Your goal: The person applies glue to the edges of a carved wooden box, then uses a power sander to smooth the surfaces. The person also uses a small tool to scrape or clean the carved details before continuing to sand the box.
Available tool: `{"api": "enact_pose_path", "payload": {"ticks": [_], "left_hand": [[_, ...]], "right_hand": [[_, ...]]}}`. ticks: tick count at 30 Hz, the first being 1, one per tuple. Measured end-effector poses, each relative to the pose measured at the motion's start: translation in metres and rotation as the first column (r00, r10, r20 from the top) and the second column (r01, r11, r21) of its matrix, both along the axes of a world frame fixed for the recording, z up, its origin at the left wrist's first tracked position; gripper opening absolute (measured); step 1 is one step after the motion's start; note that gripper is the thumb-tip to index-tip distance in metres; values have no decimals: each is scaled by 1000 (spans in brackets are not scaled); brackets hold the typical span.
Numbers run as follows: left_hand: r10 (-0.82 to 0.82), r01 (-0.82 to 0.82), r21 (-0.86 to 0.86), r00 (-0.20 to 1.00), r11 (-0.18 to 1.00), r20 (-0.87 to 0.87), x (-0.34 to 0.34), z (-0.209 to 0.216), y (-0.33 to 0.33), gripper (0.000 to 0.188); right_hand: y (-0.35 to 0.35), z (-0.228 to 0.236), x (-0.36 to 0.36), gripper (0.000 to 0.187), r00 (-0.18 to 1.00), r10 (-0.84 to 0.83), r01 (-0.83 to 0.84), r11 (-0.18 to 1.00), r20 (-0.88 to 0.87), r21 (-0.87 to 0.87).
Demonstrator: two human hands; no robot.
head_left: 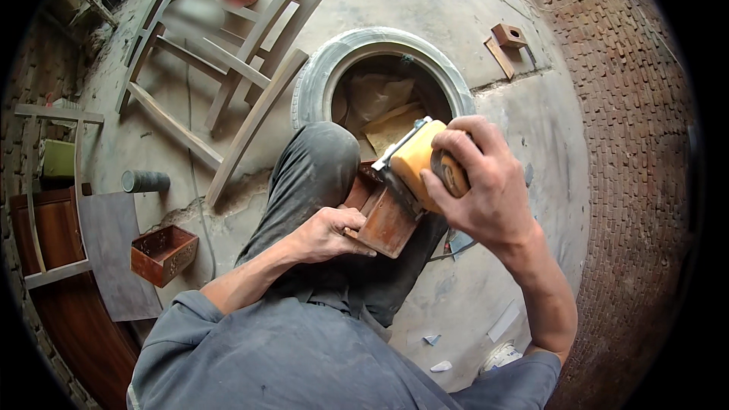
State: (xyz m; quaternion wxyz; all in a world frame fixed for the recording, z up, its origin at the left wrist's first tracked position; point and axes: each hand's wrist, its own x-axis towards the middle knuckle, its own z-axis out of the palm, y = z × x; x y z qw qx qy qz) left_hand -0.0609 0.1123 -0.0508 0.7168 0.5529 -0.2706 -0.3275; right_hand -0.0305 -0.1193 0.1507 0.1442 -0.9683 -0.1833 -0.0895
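Near the tyre [314, 80], the left hand [330, 235] gripped a patchy reddish-brown wooden box [391, 226]; the right hand [492, 190] clasped a yellow power sander [416, 158].

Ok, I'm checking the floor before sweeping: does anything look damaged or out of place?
Yes: a rough crack breaks the smoother grey floor by the big wooden frame, and pale scraps lie strewn at the lower right, like stray litter.

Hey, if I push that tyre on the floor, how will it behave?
The tyre probably won't roll or tip, since it lies flat on its side. Being broad and thick-walled, it's likely heavy to shove. The pale, crumpled plastic inside its ring looks loose, so it may shift.
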Motion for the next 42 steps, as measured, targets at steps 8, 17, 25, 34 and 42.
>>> {"api": "enact_pose_path", "payload": {"ticks": [8, 17, 25, 34, 42], "left_hand": [[-71, 53, -73, 958, 996, -276, 6, 9, -6, 28], [-34, 33, -33, 999, 999, -30, 8, 0, -3, 28], [-63, 63, 14, 998, 998, -18, 9, 3, -2, 26], [-50, 36, -102, 989, 994, -138, 5, 0, -7, 26], [-47, 44, -58, 998, 997, -46, 5, -5, -7, 25]], "right_hand": [[21, 0, -26, 29, 995, 78, -78, 997, -69, 1], [3, 3, -6, 27, 1000, 11, -11, 997, 1, -82], [14, 2, -16, 28, 998, 57, -57, 998, -16, -35], [27, 6, -37, 29, 990, 113, -118, 991, -81, -59], [29, 11, -38, 29, 993, 95, -103, 989, -67, -111]]}}
